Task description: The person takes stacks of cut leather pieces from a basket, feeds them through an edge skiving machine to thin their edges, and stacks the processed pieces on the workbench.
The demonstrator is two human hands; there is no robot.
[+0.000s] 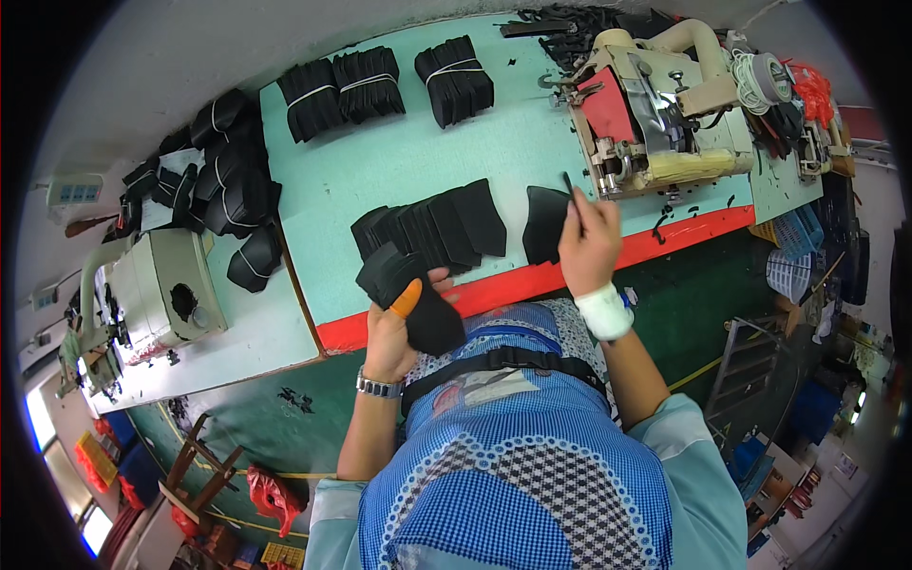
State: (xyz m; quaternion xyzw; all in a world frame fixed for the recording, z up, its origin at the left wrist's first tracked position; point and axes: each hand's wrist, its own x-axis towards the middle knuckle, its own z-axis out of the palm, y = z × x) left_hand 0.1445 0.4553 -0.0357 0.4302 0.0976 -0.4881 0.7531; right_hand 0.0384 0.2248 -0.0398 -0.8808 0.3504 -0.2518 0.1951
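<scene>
My left hand (391, 337), with an orange cover on the thumb, grips a few flat black cut pieces (432, 318) fanned over one another above the table's front edge. My right hand (591, 242), white band at the wrist, is closed in a pinch. From its fingertips sticks up a thin dark strip (568, 184), too small to name surely. Beside and partly behind that hand, one or more black pieces (543, 223) lie on the table. An overlapping row of similar black pieces (442, 226) lies just beyond my left hand.
Tied black bundles (366, 81) stand at the back of the pale green table (370, 161). A cream machine (665, 114) occupies its right end, with dark scraps (570, 28) behind. More bundles (233, 185) and another machine (166, 294) are at left. Red edging (513, 283) runs along the front.
</scene>
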